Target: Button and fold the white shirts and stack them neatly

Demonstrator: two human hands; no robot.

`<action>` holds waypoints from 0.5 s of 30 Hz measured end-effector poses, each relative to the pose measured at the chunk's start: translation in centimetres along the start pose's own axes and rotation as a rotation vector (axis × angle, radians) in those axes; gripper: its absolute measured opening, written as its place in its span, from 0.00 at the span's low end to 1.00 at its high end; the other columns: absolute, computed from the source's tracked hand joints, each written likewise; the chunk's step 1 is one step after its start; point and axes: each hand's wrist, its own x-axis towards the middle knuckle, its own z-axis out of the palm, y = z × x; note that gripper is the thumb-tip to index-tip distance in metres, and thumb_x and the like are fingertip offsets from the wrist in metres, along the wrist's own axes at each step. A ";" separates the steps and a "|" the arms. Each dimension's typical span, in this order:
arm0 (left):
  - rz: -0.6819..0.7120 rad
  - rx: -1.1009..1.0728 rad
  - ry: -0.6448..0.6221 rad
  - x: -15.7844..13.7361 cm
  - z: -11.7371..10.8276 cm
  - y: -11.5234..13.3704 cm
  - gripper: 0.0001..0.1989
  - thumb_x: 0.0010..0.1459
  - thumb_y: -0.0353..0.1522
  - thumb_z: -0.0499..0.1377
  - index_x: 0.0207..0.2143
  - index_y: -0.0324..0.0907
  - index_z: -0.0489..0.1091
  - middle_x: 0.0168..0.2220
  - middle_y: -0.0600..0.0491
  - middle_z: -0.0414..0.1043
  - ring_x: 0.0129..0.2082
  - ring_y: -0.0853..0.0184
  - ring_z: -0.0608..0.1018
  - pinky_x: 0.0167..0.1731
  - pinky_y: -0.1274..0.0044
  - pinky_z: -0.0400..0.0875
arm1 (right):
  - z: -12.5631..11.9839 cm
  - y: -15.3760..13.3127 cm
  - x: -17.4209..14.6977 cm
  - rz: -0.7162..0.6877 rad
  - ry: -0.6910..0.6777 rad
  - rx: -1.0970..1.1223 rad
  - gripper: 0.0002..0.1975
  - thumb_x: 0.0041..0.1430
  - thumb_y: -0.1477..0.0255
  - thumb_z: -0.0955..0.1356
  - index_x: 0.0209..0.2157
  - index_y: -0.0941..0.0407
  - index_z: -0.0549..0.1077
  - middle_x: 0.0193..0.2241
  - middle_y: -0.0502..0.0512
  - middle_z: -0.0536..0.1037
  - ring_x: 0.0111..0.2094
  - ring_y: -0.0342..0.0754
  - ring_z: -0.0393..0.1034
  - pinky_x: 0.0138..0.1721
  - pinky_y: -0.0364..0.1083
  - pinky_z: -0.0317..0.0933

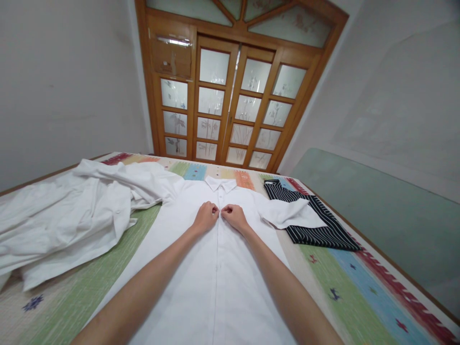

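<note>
A white short-sleeved shirt (187, 282) lies spread front side up, its collar (220, 184) pointing away from me. My left hand (207, 216) and my right hand (233, 216) meet at its button placket, a little below the collar. Both hands have their fingers pinched on the placket's edges, nearly touching each other. Whatever button may be between the fingertips is hidden. The shirt's right-hand sleeve (287, 213) stretches out over a folded black garment with white stripes (323, 232).
A crumpled white garment (72, 215) is heaped on the left, by the shirt's other shoulder. Everything lies on a colourful striped cover (345, 282). Beyond the far edge stand wooden doors with glass panes (223, 100). A pale green panel (377, 201) runs along the right.
</note>
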 end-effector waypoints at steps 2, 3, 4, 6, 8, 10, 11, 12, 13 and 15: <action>-0.006 -0.004 0.006 0.0 0.0 0.0 0.06 0.56 0.26 0.57 0.30 0.40 0.75 0.33 0.48 0.74 0.37 0.63 0.75 0.41 0.72 0.69 | 0.0 0.0 0.0 -0.003 0.002 0.005 0.07 0.47 0.77 0.68 0.27 0.58 0.80 0.24 0.53 0.81 0.27 0.45 0.73 0.31 0.40 0.62; -0.008 -0.007 0.009 0.0 0.0 0.1 0.06 0.55 0.27 0.57 0.30 0.40 0.75 0.33 0.48 0.75 0.37 0.63 0.75 0.41 0.72 0.69 | 0.0 0.1 0.0 -0.005 0.002 0.008 0.07 0.47 0.77 0.68 0.26 0.57 0.80 0.24 0.53 0.81 0.27 0.45 0.73 0.31 0.40 0.62; -0.010 -0.010 0.012 0.0 0.0 0.1 0.07 0.55 0.27 0.57 0.30 0.40 0.75 0.32 0.49 0.75 0.37 0.63 0.76 0.41 0.72 0.69 | 0.0 0.1 0.0 -0.006 0.003 0.011 0.07 0.47 0.76 0.68 0.26 0.57 0.80 0.24 0.52 0.81 0.27 0.45 0.73 0.30 0.40 0.62; -0.018 -0.016 0.015 0.0 -0.1 0.1 0.07 0.55 0.27 0.57 0.29 0.40 0.75 0.32 0.49 0.75 0.36 0.64 0.76 0.41 0.73 0.69 | 0.0 0.1 0.0 -0.004 0.008 0.019 0.07 0.47 0.76 0.68 0.26 0.57 0.80 0.24 0.52 0.81 0.27 0.45 0.73 0.30 0.40 0.62; -0.029 -0.025 0.018 0.0 -0.1 0.2 0.07 0.55 0.27 0.57 0.29 0.40 0.76 0.31 0.49 0.75 0.35 0.64 0.76 0.40 0.73 0.69 | 0.0 0.1 0.0 -0.004 0.009 0.028 0.07 0.47 0.75 0.67 0.27 0.58 0.79 0.24 0.52 0.81 0.26 0.45 0.73 0.30 0.40 0.62; -0.045 -0.035 0.020 0.0 -0.2 0.2 0.07 0.55 0.27 0.57 0.29 0.39 0.75 0.31 0.49 0.75 0.34 0.65 0.76 0.39 0.74 0.69 | 0.0 0.1 0.0 -0.007 0.006 0.038 0.07 0.47 0.75 0.67 0.27 0.58 0.80 0.24 0.52 0.81 0.27 0.45 0.73 0.31 0.40 0.62; -0.052 -0.040 0.021 0.0 -0.2 0.2 0.06 0.54 0.27 0.57 0.29 0.39 0.75 0.31 0.49 0.75 0.34 0.65 0.76 0.38 0.74 0.69 | 0.0 0.1 -0.1 -0.008 0.004 0.041 0.07 0.47 0.75 0.68 0.27 0.58 0.80 0.24 0.52 0.81 0.27 0.45 0.73 0.31 0.40 0.63; -0.057 -0.044 0.022 0.0 -0.2 0.3 0.06 0.54 0.27 0.57 0.28 0.39 0.75 0.31 0.49 0.75 0.34 0.65 0.76 0.38 0.75 0.69 | 0.0 0.2 -0.1 -0.008 0.004 0.042 0.07 0.47 0.76 0.68 0.27 0.58 0.80 0.24 0.53 0.81 0.27 0.45 0.73 0.31 0.40 0.63; -0.061 -0.047 0.020 0.0 -0.2 0.3 0.06 0.54 0.27 0.57 0.28 0.39 0.75 0.31 0.49 0.75 0.34 0.65 0.76 0.37 0.75 0.68 | 0.0 0.2 -0.1 -0.007 0.006 0.040 0.07 0.47 0.76 0.68 0.27 0.58 0.80 0.24 0.53 0.81 0.27 0.45 0.73 0.31 0.40 0.62; -0.062 -0.051 0.009 0.0 -0.2 0.3 0.06 0.54 0.27 0.57 0.28 0.38 0.75 0.31 0.48 0.75 0.33 0.65 0.76 0.37 0.75 0.68 | 0.0 0.2 -0.1 -0.004 0.011 0.034 0.07 0.47 0.76 0.68 0.27 0.58 0.80 0.24 0.52 0.81 0.27 0.45 0.73 0.31 0.40 0.62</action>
